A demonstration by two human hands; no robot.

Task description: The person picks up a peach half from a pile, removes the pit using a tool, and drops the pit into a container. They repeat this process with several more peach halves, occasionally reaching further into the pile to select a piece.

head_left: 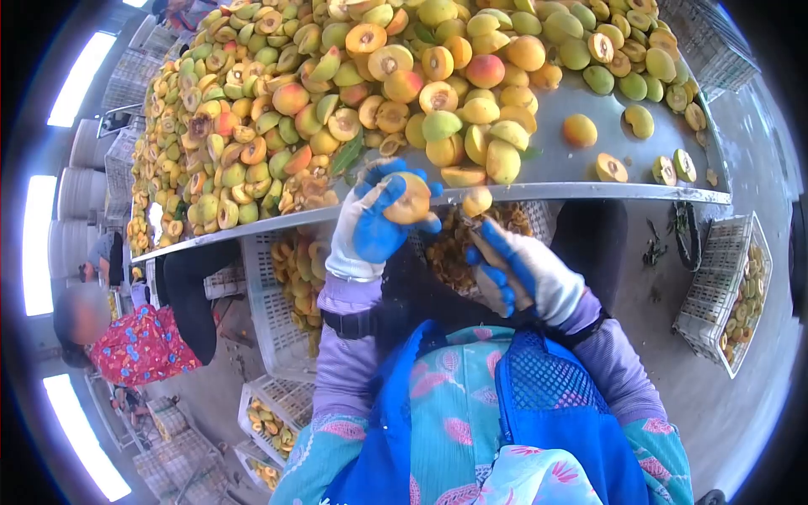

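My left hand (374,227), in a white glove with blue-coated fingers, grips a peach half (408,200) just off the front edge of the metal table. Its cut face is turned toward me. My right hand (539,273), gloved the same way, is closed around a slim handled tool (497,257). A small round yellowish piece (477,200) sits at the tool's tip, hiding the tip's shape. Beyond both hands, whole and halved peaches (295,126) are heaped on the table (581,177).
Below the table edge, a container of brownish scraps (450,252) lies between my knees. A white crate (269,316) of peach pieces stands to the left, another crate (711,290) to the right. A person in a red patterned top (147,345) sits at far left.
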